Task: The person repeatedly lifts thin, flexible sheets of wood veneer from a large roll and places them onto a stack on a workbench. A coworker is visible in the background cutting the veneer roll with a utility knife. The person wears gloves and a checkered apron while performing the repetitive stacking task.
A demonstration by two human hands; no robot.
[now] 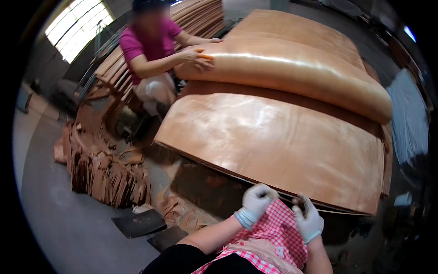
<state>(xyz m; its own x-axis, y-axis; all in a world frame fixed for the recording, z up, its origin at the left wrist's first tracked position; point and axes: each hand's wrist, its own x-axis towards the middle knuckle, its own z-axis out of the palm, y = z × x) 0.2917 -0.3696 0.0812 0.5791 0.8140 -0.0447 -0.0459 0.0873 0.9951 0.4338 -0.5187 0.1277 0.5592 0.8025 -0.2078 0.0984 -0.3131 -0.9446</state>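
Note:
A broad stack of thin, reddish-brown wood veneer sheets (273, 132) lies in front of me. Its top layer bends over into a large curved veneer roll (292, 71) toward the far side. My left hand (258, 202), in a white glove with darkened fingertips, is curled closed just at the stack's near edge; whether anything is inside it is hidden. To its right, my right hand (309, 219), also gloved, has loosely bent fingers with the thumb apart, and nothing shows in it. Both hands are above my pink checked apron (278, 223).
A co-worker in a magenta shirt (137, 50) grips the roll's left end, an orange object (206, 56) in one hand. Broken veneer scraps (105, 169) pile up at the left. Dark flat pieces (139, 223) lie on the floor. A pale plastic-like sheet (408, 118) hangs at the right.

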